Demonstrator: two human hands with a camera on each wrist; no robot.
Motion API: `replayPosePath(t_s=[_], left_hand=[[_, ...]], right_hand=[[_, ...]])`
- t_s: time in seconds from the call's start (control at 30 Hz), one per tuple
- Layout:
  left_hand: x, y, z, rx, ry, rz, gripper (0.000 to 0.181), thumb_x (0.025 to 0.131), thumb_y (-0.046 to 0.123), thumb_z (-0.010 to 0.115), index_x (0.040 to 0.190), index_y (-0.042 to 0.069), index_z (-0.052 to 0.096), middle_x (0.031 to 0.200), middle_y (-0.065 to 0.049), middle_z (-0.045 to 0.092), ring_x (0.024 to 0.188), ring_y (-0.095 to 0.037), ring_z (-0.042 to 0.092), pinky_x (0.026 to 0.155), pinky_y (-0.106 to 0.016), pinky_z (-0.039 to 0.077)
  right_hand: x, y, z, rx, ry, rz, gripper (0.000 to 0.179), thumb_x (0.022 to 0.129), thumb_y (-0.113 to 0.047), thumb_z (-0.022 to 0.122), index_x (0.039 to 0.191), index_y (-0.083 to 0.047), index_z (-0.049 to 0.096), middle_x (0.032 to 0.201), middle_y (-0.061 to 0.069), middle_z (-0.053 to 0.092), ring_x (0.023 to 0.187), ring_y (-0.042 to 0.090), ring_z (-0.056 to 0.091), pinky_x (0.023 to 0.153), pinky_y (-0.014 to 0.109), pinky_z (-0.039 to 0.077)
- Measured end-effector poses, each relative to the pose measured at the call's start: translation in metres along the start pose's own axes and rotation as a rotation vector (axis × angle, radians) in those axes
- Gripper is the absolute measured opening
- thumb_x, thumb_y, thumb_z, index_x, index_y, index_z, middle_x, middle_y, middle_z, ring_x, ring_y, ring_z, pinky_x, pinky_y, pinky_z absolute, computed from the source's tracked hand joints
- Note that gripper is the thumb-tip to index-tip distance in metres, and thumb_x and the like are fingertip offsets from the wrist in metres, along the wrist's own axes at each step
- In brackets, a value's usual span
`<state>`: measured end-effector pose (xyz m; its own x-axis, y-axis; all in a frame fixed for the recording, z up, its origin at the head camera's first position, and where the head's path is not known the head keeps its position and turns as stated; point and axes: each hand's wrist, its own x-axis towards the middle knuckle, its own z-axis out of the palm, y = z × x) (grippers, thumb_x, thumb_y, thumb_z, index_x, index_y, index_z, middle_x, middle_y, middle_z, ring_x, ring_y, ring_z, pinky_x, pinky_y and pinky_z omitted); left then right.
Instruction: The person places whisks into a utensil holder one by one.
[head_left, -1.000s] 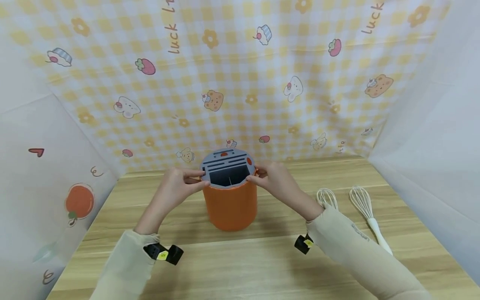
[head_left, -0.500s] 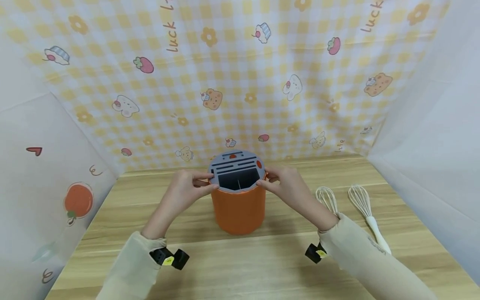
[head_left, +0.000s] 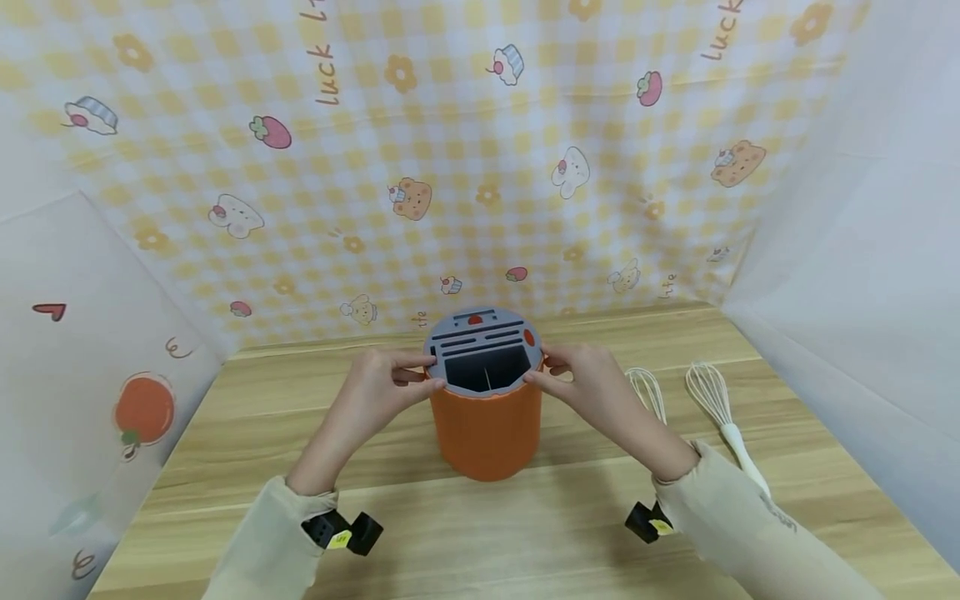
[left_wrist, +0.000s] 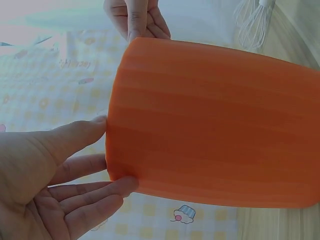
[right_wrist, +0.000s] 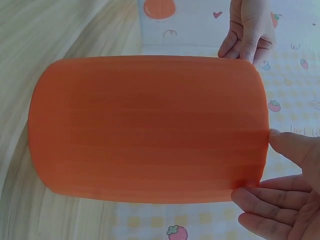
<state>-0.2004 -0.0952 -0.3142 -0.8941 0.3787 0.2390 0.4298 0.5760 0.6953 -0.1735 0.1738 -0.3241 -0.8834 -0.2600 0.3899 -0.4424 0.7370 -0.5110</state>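
Note:
An orange round utensil holder (head_left: 487, 437) stands upright on the table in the head view. Its grey lid (head_left: 480, 330) has long narrow slots, a large divided opening and red spots. On the left side of the rim, my left hand (head_left: 372, 385) pinches the edge between thumb and fingers. My right hand (head_left: 594, 385) grips the opposite side of the rim the same way. The left wrist view has the holder's smooth wall (left_wrist: 215, 125) filling much of it. From the right wrist, my right thumb and fingertips (right_wrist: 243, 196) touch the top end of the wall.
Two white whisks lie right of the holder: one whisk (head_left: 648, 390) is partly hidden by my right forearm, the other whisk (head_left: 731, 433) lies beyond it. A checked cloth (head_left: 480, 167) hangs behind the wooden table (head_left: 480, 550). White sheets hang at both sides.
The utensil holder has shifted right and a little nearer, both hands moving along with it and keeping hold of its rim. The head view has turned slightly.

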Motion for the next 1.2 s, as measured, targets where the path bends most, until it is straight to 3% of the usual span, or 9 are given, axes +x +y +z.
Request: replayPosePath(t_s=[0.2, 0.77, 1.2], left_hand=[[0.000, 0.000, 0.002, -0.017, 0.007, 0.019, 0.031, 0.078, 0.019, 0.074, 0.105, 0.003, 0.070, 0.100, -0.013, 0.067, 0.081, -0.018, 0.067, 0.065, -0.030, 0.053], [0.000, -0.003, 0.002, -0.042, 0.003, -0.004, 0.033, 0.078, 0.022, 0.074, 0.106, 0.005, 0.070, 0.102, -0.010, 0.067, 0.084, -0.018, 0.067, 0.067, -0.031, 0.053], [-0.001, -0.003, 0.002, -0.046, 0.013, -0.003, 0.034, 0.077, 0.022, 0.075, 0.106, 0.005, 0.070, 0.101, -0.011, 0.067, 0.083, -0.019, 0.067, 0.066, -0.032, 0.053]], right_hand=[[-0.004, -0.001, 0.000, -0.006, 0.018, 0.024, 0.040, 0.082, -0.029, 0.069, 0.112, -0.001, 0.066, 0.091, 0.006, 0.069, 0.082, 0.019, 0.066, 0.068, 0.036, 0.052], [-0.007, 0.001, 0.002, -0.008, 0.039, 0.064, 0.047, 0.082, -0.031, 0.069, 0.115, 0.000, 0.063, 0.090, 0.009, 0.069, 0.082, 0.022, 0.066, 0.063, 0.034, 0.051], [-0.014, 0.032, -0.010, -0.017, -0.003, 0.191, 0.046, 0.086, -0.031, 0.065, 0.116, 0.003, 0.062, 0.099, 0.016, 0.067, 0.089, 0.028, 0.065, 0.073, 0.044, 0.050]])
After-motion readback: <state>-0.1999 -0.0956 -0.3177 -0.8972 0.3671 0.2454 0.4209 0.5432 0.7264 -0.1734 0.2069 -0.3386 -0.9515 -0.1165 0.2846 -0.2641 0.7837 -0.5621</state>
